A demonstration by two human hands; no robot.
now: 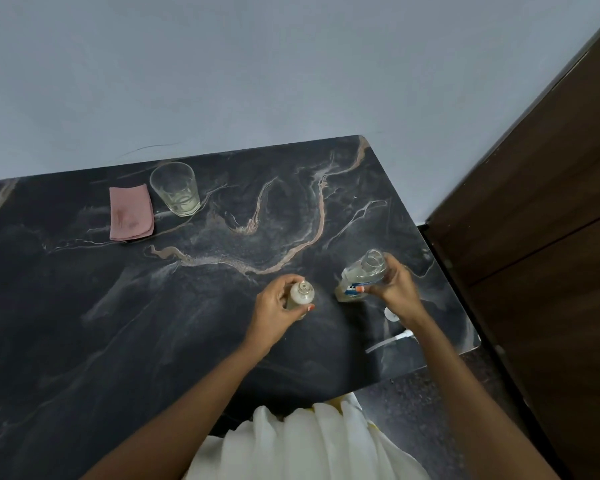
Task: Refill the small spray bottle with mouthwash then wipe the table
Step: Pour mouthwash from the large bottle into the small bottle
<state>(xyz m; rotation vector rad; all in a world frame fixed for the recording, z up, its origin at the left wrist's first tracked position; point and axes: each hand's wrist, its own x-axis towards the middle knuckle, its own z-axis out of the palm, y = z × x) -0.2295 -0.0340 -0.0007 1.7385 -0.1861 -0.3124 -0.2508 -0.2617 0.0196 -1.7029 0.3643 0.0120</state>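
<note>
A small clear spray bottle (302,295) stands upright on the dark marble table (187,306), its top off and pale liquid inside. My left hand (274,311) is wrapped around it. Just to its right, my right hand (395,289) grips the open mouthwash bottle (361,277), which holds pale liquid and leans with its mouth up and away from me. The spray head with its thin tube (392,339) lies on the table behind my right wrist, beside a white cap (390,313). A folded pink cloth (130,213) lies at the far left.
A drinking glass (175,188) with a little pale liquid stands beside the pink cloth near the wall. A dark wooden door (551,237) rises close to the table's right edge. White fabric of my clothing (309,441) hangs at the near edge.
</note>
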